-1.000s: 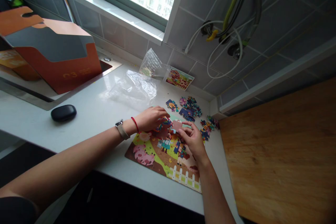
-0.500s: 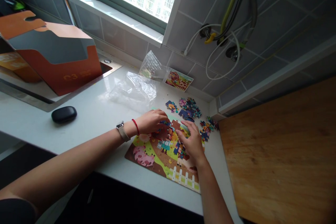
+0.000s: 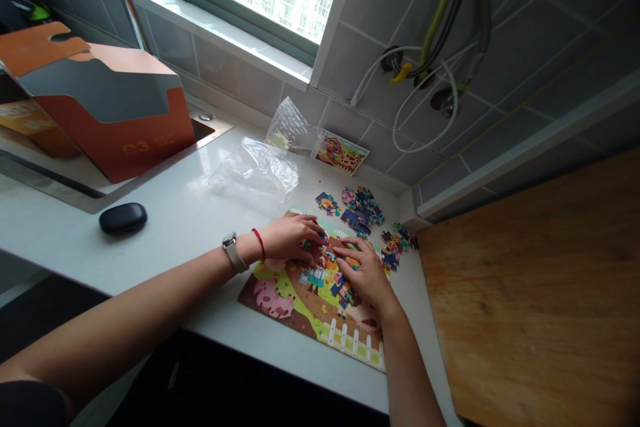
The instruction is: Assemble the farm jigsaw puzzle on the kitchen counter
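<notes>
The left hand (image 3: pixel 295 240), palm down with the fingers loosely curled, lies over the upper part of a flat puzzle board (image 3: pixel 320 320); whether it grips a piece is hidden. The right hand (image 3: pixel 364 268) is bent at the board's other side, thumb and fingertips close together at the puzzle; whether they pinch a piece cannot be told. A red cord bracelet (image 3: pixel 259 244) and a watch (image 3: pixel 234 252) with a pale band circle the left wrist.

The board is thin and matt, with a rounded corner, printed with a pink spotted pig and a white picket fence. It lies on the smooth, pale worktop (image 3: pixel 160 247). Beyond it are small knobbed, interlocking pieces (image 3: pixel 361 208), some heaped, in dark blue, pink and teal. A glossy picture card (image 3: pixel 341 152) leans near the tiled wall, beside crinkled clear plastic (image 3: pixel 260 170). Farther left sit a smooth black oval object (image 3: pixel 123 219) and an open orange cardboard box (image 3: pixel 150 127) with notched flaps. A grained wooden board (image 3: pixel 540 280) fills the right side.
</notes>
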{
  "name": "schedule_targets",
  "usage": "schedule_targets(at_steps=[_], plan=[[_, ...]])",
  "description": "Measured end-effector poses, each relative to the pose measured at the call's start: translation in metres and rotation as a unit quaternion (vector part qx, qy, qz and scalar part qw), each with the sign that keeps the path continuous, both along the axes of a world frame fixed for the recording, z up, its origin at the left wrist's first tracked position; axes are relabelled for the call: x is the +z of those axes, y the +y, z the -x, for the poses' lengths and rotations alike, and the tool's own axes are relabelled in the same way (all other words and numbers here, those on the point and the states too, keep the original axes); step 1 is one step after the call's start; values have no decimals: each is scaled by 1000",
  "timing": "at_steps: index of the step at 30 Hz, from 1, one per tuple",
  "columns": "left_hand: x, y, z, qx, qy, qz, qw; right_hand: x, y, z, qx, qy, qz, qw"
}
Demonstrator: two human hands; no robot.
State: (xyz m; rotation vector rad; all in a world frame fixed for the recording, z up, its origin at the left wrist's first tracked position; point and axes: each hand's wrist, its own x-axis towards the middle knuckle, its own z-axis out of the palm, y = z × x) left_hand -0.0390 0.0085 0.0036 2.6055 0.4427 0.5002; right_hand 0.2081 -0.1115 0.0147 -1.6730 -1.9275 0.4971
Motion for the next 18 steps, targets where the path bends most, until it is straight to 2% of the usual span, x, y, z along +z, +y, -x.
schedule_targets(at_steps=[6,9,13,18], plan=[[5,0,-1,-1,-32,32,999,-1,1,3,0,9,-15,1000],[4,0,-1,2,-41,34,999,1,1,0,-30,28,-29,999],[2,1,0,-9,-47,32,998,2,4,-21,-102,61,-92,989],[1,1,0,-18,-49,26,998,-6,9,-49,-242,24,-158,957]])
